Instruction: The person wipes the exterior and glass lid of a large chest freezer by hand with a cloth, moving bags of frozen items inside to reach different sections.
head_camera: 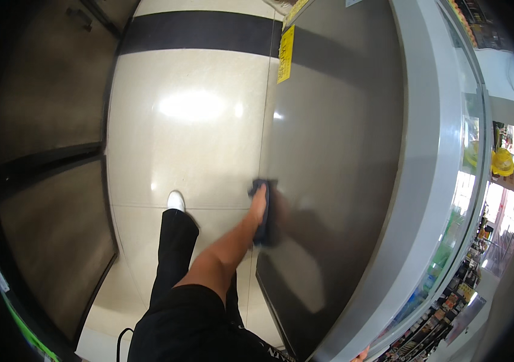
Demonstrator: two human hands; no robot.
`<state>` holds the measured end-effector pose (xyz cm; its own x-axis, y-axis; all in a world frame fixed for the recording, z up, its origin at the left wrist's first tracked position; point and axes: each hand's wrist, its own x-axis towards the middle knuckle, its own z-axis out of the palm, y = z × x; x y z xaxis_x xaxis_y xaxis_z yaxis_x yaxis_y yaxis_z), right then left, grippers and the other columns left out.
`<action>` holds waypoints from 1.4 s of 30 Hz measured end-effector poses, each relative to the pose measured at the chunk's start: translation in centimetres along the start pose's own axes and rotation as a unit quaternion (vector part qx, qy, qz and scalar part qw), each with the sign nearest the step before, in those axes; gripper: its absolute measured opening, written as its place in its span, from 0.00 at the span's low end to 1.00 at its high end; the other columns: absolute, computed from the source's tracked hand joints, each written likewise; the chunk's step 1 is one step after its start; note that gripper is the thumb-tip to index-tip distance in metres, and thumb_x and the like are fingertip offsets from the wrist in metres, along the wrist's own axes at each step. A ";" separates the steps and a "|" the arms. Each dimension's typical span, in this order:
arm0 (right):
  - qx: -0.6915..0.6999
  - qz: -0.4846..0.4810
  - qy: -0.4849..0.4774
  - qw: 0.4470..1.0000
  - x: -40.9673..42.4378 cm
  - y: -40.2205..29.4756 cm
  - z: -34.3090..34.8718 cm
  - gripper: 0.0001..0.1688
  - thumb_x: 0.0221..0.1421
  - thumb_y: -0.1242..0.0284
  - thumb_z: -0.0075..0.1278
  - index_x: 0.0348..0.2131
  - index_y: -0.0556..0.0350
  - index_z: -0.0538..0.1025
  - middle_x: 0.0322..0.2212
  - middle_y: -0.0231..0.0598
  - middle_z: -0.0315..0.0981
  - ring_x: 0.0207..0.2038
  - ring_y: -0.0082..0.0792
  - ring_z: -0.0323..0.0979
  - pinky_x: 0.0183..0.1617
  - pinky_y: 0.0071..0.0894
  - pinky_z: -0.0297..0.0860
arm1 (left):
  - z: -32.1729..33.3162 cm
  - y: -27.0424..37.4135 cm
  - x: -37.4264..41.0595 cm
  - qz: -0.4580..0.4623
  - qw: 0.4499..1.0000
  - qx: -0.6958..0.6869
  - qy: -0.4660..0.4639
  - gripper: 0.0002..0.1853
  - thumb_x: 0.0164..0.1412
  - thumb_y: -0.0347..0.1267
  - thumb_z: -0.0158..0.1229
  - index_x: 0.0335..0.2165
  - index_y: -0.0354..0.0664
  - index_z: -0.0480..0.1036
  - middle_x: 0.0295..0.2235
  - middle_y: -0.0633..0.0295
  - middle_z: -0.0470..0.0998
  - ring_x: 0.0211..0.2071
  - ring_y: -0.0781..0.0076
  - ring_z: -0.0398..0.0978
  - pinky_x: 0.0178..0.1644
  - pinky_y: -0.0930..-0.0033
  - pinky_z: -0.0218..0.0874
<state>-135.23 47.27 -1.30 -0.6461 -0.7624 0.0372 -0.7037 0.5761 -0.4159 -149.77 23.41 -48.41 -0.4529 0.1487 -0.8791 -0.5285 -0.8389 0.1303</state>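
Observation:
My left hand (260, 204) holds a dark blue-grey cloth (263, 233) pressed flat against the smooth grey front panel (338, 149) of a glass-topped display freezer or counter. It is low on the panel, close to where the panel meets the floor. The cloth is partly blurred. Only a few fingers of my right hand (361, 354) show at the bottom edge of the view, by the light grey rim (420, 149) of the unit; the rest of that hand is hidden.
Dark-framed cabinet doors (53, 99) stand on the left. Between them and the unit runs a glossy cream tiled floor (184, 149) with a black band (202, 31). A yellow label (286, 54) bearing writing sticks to the panel. Packed shelves (442, 312) and a yellow object (503, 162) appear beyond the glass.

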 end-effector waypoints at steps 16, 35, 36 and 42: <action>0.042 0.033 -0.060 0.997 -1.1 0.3 -0.4 0.17 0.39 0.55 0.51 0.32 0.35 0.71 0.36 0.40 0.61 0.46 0.54 0.58 0.51 0.71 0.50 | 12.9 7.7 -22.9 0.582 0.719 0.335 -0.183 0.29 0.62 0.37 0.39 0.56 0.28 0.50 0.57 0.45 0.53 0.59 0.54 0.49 0.62 0.63 0.37; 0.032 0.057 -0.064 0.996 0.9 0.6 -1.2 0.25 0.39 0.55 0.49 0.40 0.41 0.73 0.46 0.46 0.59 0.51 0.53 0.57 0.53 0.69 0.51 | 6.1 8.3 1.8 0.138 0.986 0.058 -0.067 0.35 0.63 0.52 0.34 0.60 0.43 0.46 0.58 0.54 0.55 0.58 0.61 0.52 0.61 0.63 0.43; 0.034 0.053 -0.063 0.996 0.7 0.7 -1.0 0.26 0.39 0.56 0.49 0.41 0.41 0.73 0.47 0.47 0.59 0.51 0.53 0.57 0.53 0.69 0.51 | 3.9 4.8 0.5 0.025 0.998 0.016 -0.050 0.35 0.62 0.54 0.34 0.59 0.43 0.48 0.56 0.56 0.57 0.57 0.62 0.54 0.60 0.63 0.45; 0.028 0.038 -0.058 0.997 -0.6 0.4 -0.1 0.28 0.39 0.56 0.49 0.43 0.43 0.73 0.50 0.49 0.58 0.53 0.53 0.57 0.53 0.69 0.51 | 0.9 -7.1 -16.4 -0.104 0.990 0.069 0.069 0.35 0.63 0.51 0.37 0.61 0.44 0.43 0.61 0.61 0.49 0.60 0.65 0.50 0.62 0.62 0.40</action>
<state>-135.17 47.96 -1.35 -0.6566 -0.7476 -0.0998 -0.6344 0.6190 -0.4631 -139.26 27.45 -34.50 -0.2262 0.2302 -0.9465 -0.6976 -0.7164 -0.0075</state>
